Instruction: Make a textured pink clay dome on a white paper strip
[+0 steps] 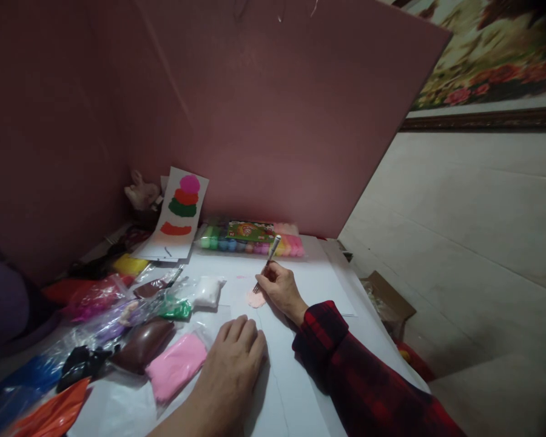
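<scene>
My right hand grips a small fork near its middle, with the handle pointing up and away. The dark tines meet a flat, pale peach patch of clay on the white paper. A faint pink smudge lies just beyond the patch. My left hand rests palm down on the paper, nearer to me, its fingers stretched out and holding nothing. Close to its left is a bag of pink clay.
Several bags of coloured clay, including a brown one and a white one, crowd the left side. At the back lies a multicoloured clay pack beside a propped card with coloured shapes. A pink panel rises behind.
</scene>
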A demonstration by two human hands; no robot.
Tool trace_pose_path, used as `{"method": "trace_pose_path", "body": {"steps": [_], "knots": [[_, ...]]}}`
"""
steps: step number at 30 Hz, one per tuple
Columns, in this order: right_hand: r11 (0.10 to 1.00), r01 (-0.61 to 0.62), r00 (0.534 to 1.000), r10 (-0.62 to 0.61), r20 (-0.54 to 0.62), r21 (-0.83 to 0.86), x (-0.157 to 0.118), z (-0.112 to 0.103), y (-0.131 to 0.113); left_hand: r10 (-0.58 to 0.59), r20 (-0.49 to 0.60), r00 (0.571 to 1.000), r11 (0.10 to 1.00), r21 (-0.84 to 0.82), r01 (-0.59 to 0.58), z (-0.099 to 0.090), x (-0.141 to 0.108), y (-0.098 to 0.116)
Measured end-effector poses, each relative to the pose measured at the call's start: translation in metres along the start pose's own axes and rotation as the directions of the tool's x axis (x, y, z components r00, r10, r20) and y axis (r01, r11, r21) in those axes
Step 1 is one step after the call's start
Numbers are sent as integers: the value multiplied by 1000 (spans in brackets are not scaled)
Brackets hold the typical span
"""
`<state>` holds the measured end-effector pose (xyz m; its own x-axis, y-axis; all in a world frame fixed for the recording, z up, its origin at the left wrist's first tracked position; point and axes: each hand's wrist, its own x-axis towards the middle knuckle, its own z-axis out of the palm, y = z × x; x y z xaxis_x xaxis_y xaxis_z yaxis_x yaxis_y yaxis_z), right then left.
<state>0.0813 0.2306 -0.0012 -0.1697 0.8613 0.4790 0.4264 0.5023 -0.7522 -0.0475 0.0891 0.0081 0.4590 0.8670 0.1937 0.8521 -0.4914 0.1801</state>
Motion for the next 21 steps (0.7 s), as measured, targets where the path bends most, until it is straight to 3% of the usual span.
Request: {"method": "trace_pose_path", "body": {"steps": [15,21], "knots": [[999,-43,985,38,-170,-28,3,-9,5,8,-66,998,999,-53,-12,-2,-1,0],[999,-29,995,26,-100,-26,1,-9,5,7,-44,999,999,-39,-9,-5,0,1]]}}
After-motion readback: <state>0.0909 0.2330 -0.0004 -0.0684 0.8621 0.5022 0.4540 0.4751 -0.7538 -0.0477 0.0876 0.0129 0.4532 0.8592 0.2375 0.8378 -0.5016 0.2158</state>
